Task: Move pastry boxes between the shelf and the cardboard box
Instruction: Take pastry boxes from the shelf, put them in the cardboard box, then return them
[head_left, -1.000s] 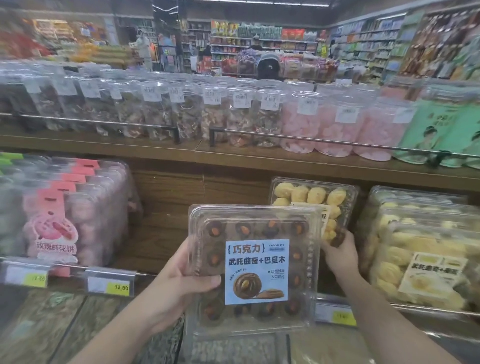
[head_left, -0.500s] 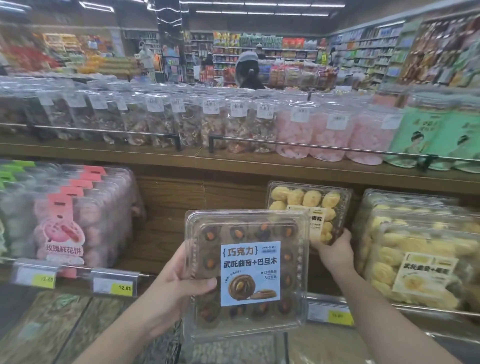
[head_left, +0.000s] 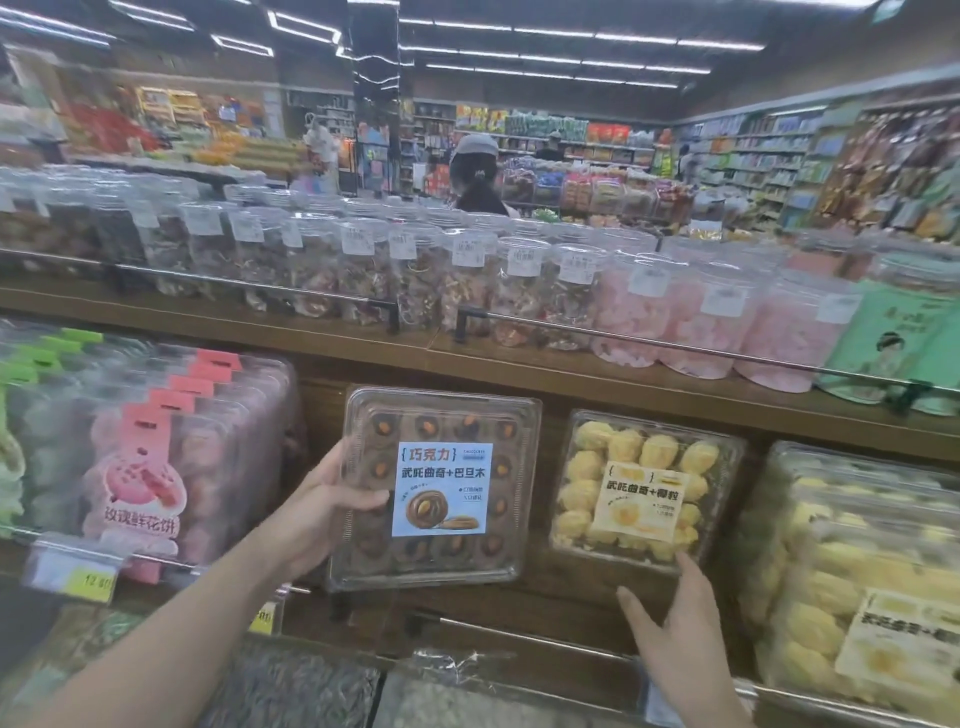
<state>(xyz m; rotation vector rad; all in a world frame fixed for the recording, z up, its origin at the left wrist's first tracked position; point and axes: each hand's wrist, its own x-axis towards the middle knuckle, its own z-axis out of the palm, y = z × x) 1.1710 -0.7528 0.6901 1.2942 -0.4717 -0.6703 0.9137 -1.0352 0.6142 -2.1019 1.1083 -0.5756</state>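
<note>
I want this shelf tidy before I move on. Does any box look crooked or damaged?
The yellow cookie box leans slightly, lower corner touched by the right hand. The chocolate cookie box is gripped by the left hand, not yet shelved. No damage or spills visible.

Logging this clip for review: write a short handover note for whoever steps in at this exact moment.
Left hand: grip on the clear plastic box of chocolate cookies with the blue label, held upright at the lower shelf gap.
Right hand: open, fingertips at the bottom edge of the clear box of yellow cookies, which stands upright on the shelf.
Left: set the chocolate box down. No cardboard box in view.
</note>
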